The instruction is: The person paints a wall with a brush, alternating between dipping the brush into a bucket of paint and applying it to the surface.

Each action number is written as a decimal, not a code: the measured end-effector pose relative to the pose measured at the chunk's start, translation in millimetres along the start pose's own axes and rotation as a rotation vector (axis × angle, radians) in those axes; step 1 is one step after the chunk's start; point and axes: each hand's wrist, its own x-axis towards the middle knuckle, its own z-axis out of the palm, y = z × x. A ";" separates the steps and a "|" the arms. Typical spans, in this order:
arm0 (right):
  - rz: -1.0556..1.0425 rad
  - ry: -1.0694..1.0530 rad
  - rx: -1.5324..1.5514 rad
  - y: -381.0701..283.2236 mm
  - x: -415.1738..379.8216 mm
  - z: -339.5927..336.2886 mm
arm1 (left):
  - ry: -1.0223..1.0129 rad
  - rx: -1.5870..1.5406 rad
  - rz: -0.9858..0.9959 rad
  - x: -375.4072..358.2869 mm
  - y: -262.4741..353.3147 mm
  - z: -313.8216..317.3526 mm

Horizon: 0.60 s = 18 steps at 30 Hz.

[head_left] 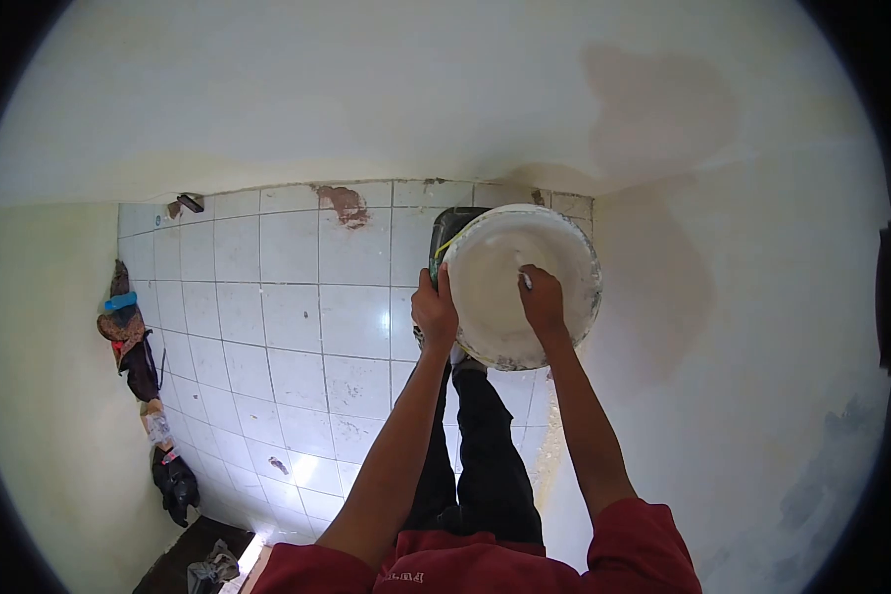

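A large round white bucket (586,327) with a stained rim is in front of me, its inside coated pale. My left hand (434,312) is closed at the bucket's left rim, thumb and fingers upright against it. Over the bucket's opening, my right hand (542,299) is closed around a slim pale-handled tool (527,281). A whitish end of it shows just past the fingers; its kind I cannot make out. Behind the bucket's left side a black container (449,224) partly shows, with a yellow strip (452,239) beside the rim.
White floor tiles (287,247) stretch left, with a brown patch (345,206) near the back wall. Bags and cloths (134,337) lie along the left wall. A small dark object (190,203) sits in the far left corner. The right wall (742,346) stands close beside the bucket.
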 end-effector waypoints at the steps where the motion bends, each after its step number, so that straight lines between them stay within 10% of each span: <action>1: 0.081 -0.077 -0.162 2.3 -3.7 -4.2 | 0.000 0.001 0.001 0.5 0.5 -0.5; 6: 0.174 -0.378 -0.319 -9.7 -10.6 -3.6 | 0.017 -0.017 0.034 1.7 -4.5 3.6; 9: 0.149 -0.386 0.141 -14.0 1.2 8.5 | 0.006 -0.029 0.016 1.5 -4.5 3.6; 12: -0.002 -0.167 0.091 -16.7 5.8 12.3 | 0.001 0.021 -0.007 1.6 -2.1 2.4; 18: 0.085 -0.409 -0.347 -12.2 -9.8 -5.8 | 0.023 -0.024 0.007 -0.2 -3.3 3.1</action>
